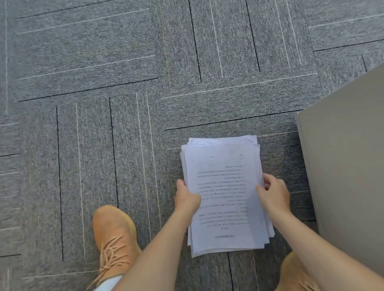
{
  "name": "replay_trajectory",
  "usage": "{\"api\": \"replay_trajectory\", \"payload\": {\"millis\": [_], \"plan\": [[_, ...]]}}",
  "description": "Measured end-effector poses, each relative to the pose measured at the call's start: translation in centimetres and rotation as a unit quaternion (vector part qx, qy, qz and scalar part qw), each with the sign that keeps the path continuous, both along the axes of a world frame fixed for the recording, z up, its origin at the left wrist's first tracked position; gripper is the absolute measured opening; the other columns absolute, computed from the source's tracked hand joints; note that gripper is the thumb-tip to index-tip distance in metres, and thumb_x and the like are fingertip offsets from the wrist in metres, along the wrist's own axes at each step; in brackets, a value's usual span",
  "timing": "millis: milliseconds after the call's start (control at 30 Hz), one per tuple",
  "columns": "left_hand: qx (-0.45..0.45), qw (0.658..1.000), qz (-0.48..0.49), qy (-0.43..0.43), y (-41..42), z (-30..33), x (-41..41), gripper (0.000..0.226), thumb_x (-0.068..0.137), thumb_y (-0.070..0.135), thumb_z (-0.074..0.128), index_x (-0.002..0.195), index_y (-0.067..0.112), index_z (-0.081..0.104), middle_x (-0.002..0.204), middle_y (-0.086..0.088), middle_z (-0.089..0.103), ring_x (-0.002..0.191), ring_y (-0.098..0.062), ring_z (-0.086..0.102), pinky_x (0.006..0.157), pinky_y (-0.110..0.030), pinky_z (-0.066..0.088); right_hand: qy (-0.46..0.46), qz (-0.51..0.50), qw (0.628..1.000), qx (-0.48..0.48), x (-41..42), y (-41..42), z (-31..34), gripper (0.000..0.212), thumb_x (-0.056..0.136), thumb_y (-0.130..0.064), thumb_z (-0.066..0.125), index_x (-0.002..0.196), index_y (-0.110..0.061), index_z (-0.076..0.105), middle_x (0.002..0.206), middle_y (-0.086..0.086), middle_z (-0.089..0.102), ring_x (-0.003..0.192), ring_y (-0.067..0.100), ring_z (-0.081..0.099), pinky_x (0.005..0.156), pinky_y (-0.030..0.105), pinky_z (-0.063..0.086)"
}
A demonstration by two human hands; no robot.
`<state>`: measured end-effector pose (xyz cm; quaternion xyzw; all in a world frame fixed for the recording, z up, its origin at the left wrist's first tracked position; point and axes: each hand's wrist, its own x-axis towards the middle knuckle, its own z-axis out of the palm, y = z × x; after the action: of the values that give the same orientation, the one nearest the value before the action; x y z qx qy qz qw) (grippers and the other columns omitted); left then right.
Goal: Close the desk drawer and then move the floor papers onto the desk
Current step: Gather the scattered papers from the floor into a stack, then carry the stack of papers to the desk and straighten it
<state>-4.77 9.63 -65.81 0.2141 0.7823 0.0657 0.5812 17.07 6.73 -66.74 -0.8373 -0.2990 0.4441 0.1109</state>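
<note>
A loose stack of printed white papers (221, 165) is down at the grey carpet, its sheets slightly fanned at the far edge. My left hand (186, 198) grips the stack's left edge with the thumb on top. Along the right edge, my right hand (274, 194) holds the stack with fingers curled around it. I cannot tell whether the stack rests on the floor or is lifted a little. A grey desk or cabinet (363, 159) stands right beside the papers; no drawer shows.
Grey carpet tiles (92, 60) with thin dark and light lines cover the floor. My two feet in orange laced shoes stand near: the left shoe (114, 238), the right shoe (294, 280). A dark object edges the top left corner.
</note>
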Motion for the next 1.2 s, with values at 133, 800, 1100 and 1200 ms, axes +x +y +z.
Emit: {"api": "replay_trajectory", "payload": {"millis": [133, 800, 1100, 1200], "plan": [[-0.015, 0.998, 0.027, -0.063, 0.1, 0.1, -1.0, 0.038, 0.084, -0.004, 0.057, 0.117, 0.011, 0.044, 0.110, -0.011, 0.063, 0.099, -0.029, 0.063, 0.083, -0.043, 0.057, -0.013, 0.026, 0.999, -0.019, 0.6, -0.7, -0.1, 0.046, 0.094, -0.015, 0.056, 0.139, -0.008, 0.054, 0.136, 0.015, 0.048, 0.112, 0.030, 0.058, 0.097, 0.042, 0.050], [-0.025, 0.974, 0.080, -0.210, -0.5, 1.4, -3.0, 0.043, 0.091, 0.002, 0.059, 0.133, 0.012, 0.055, 0.125, -0.016, 0.067, 0.112, -0.039, 0.065, 0.097, -0.063, 0.047, 0.144, -0.044, 0.985, -0.081, 0.2, 0.7, 2.9, 0.056, 0.091, -0.025, 0.065, 0.142, -0.014, 0.044, 0.127, 0.006, 0.060, 0.105, 0.021, 0.059, 0.074, 0.035, 0.050], [0.043, 0.977, 0.060, -0.202, 5.2, 15.1, -5.6, 0.043, 0.089, -0.001, 0.061, 0.131, 0.006, 0.055, 0.122, -0.023, 0.067, 0.109, -0.045, 0.065, 0.094, -0.068, 0.046, 0.254, -0.093, 0.963, -0.006, -1.5, 5.4, 16.0, 0.026, 0.091, -0.008, 0.063, 0.117, -0.006, 0.064, 0.113, 0.011, 0.072, 0.096, 0.030, 0.070, 0.073, 0.041, 0.057], [0.098, 0.972, 0.060, -0.207, 6.9, 23.1, -6.3, 0.040, 0.090, -0.003, 0.060, 0.129, 0.004, 0.056, 0.122, -0.026, 0.066, 0.109, -0.046, 0.065, 0.093, -0.068, 0.047, 0.248, -0.063, 0.965, 0.061, -2.2, 7.4, 24.0, 0.023, 0.090, -0.005, 0.062, 0.113, -0.006, 0.065, 0.107, 0.013, 0.073, 0.091, 0.030, 0.072, 0.071, 0.040, 0.058]]}}
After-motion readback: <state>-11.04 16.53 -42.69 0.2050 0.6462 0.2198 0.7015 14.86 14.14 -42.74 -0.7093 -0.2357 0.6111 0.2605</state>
